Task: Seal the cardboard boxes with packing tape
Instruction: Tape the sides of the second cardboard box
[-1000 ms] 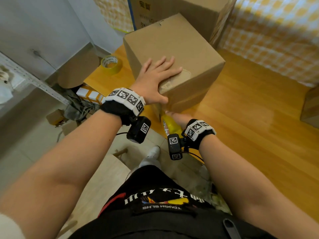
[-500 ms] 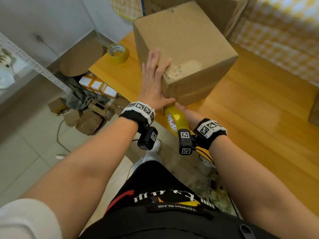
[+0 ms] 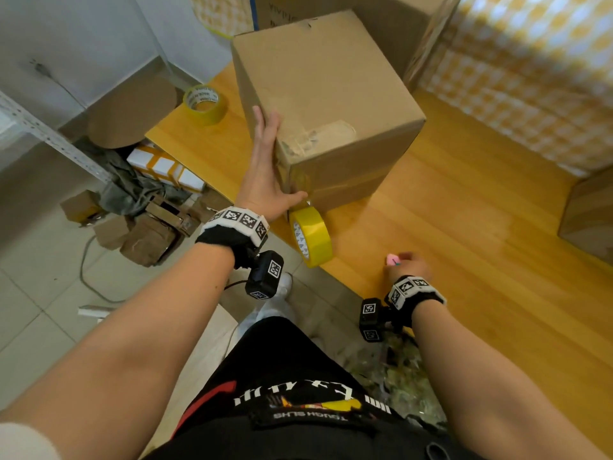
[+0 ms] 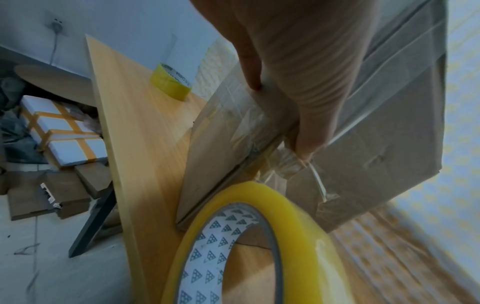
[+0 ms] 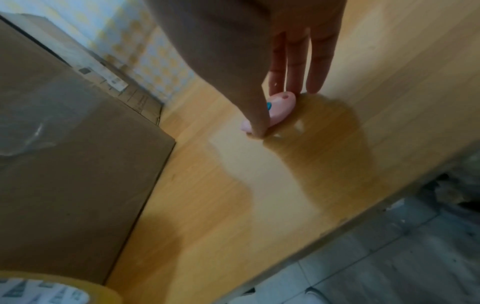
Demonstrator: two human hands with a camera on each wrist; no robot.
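A brown cardboard box (image 3: 325, 94) stands near the table's left front corner, with clear tape over its near top edge. My left hand (image 3: 265, 161) lies flat against its left side, fingers straight, and the thumb presses the tape strip at the bottom near corner. From that strip a yellow tape roll (image 3: 311, 237) hangs free at the table edge, and it looms large in the left wrist view (image 4: 298, 216). My right hand (image 3: 406, 265) is on the table to the right, thumb and fingers pinching a small pink cutter (image 5: 280, 105).
The wooden table (image 3: 464, 244) stretches right. A second yellow tape roll (image 3: 205, 104) lies at its far left corner. A bigger carton (image 3: 381, 14) stands behind the box and another box (image 3: 590, 214) at the right edge. Parcels and cardboard scraps (image 3: 149, 200) litter the floor on the left.
My right hand let go of the tape roll and moved right onto the pink cutter. My left hand slid from the box's top to its left side. The roll now hangs.
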